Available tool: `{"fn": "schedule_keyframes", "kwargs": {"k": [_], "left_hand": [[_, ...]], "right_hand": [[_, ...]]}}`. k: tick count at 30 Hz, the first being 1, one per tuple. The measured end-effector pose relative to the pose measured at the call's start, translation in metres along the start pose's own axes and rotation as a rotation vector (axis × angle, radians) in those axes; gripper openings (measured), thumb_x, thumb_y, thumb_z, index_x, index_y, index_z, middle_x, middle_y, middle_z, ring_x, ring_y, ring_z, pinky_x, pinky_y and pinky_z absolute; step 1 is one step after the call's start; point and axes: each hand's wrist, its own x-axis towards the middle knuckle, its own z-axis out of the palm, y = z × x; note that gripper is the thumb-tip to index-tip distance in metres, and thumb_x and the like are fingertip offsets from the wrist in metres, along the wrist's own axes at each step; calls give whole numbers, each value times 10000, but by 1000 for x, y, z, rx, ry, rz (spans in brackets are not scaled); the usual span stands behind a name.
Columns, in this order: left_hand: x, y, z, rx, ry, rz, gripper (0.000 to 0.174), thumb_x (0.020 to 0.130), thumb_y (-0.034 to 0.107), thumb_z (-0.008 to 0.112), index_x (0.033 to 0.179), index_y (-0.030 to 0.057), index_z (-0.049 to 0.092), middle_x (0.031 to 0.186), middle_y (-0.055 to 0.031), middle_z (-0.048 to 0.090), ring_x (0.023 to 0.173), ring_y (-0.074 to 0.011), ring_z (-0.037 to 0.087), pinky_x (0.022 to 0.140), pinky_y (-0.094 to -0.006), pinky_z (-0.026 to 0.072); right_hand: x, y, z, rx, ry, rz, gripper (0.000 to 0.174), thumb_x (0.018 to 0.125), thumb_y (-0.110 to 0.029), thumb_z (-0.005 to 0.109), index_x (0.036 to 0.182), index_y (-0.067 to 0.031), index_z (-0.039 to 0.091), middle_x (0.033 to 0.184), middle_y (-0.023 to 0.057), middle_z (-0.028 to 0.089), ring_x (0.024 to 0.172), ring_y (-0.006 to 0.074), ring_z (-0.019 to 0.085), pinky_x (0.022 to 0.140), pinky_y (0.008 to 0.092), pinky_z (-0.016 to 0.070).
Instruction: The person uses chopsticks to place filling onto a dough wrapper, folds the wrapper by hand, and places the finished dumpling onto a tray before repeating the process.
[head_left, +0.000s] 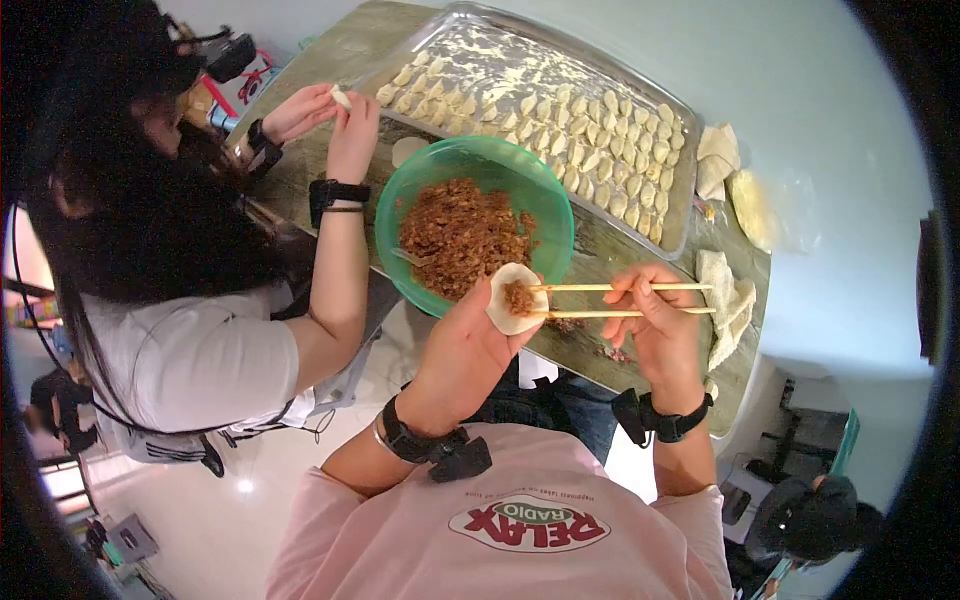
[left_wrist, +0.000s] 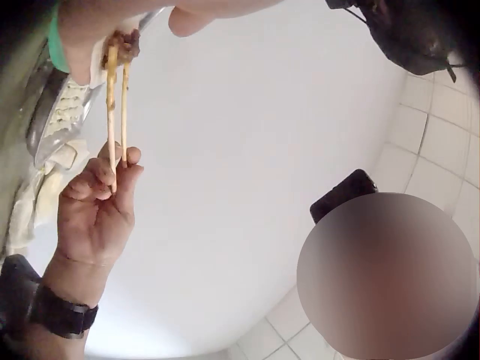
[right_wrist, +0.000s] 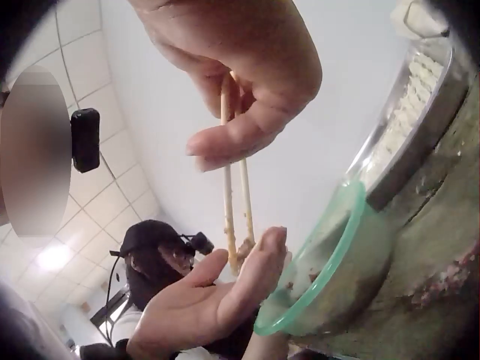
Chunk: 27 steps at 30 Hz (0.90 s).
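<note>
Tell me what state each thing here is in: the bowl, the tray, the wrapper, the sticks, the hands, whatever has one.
Wrapper: unfolded, filling on it
Chopsticks: held, tips at the wrapper's filling
Left hand: open, carrying the wrapper
Right hand: closed around the chopsticks
Bowl: upright, partly filled
Filling: minced, heaped
Tray: floured, partly covered with dumplings
Dumplings: folded, in rows
Cloth: crumpled

a pale, plain wall stands beyond the worn table.
</note>
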Motion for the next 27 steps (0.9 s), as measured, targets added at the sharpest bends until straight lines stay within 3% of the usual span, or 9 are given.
{"fn": "schedule_keyframes", "kwargs": {"k": [4,12,22,25,27], "left_hand": [[3,-8,8,35,-78,-139,464,977,351,307,1272,0,379,1292,-137,454,1208,-246,431,1039,-382,321],[3,-42,19,95,-123,-358,449,976,313,329,1254,-34,389,1305,-155,438,1225,-242,415,1067,-382,294],[-9,-74,22,186,-159,-324,450,979,327,319,1262,-14,397,1266,-123,469,1212,-236,426,1058,-400,300],[-10,-75,19,180,-121,-310,449,979,325,316,1269,-10,392,1276,-119,464,1207,-238,431,1061,-395,296],[-12,-72,21,178,-98,-274,448,980,323,312,1270,-10,389,1281,-118,461,1204,-238,435,1057,-391,302]], "right_hand": [[-24,-12,-18,13,82,41,261,909,-212,518,922,46,552,816,138,615,523,183,612,414,239,485],[-65,-9,-51,47,190,-40,242,909,-216,520,845,17,542,726,116,593,525,182,602,421,235,484],[-84,-5,-74,122,195,-49,234,908,-208,518,832,12,542,719,117,592,522,187,608,415,239,488],[-79,-3,-71,24,147,7,232,908,-211,519,841,9,547,718,114,592,526,185,609,419,239,490],[-72,-3,-70,129,136,-24,245,912,-226,514,851,8,551,721,110,593,520,182,605,421,235,487]]}}
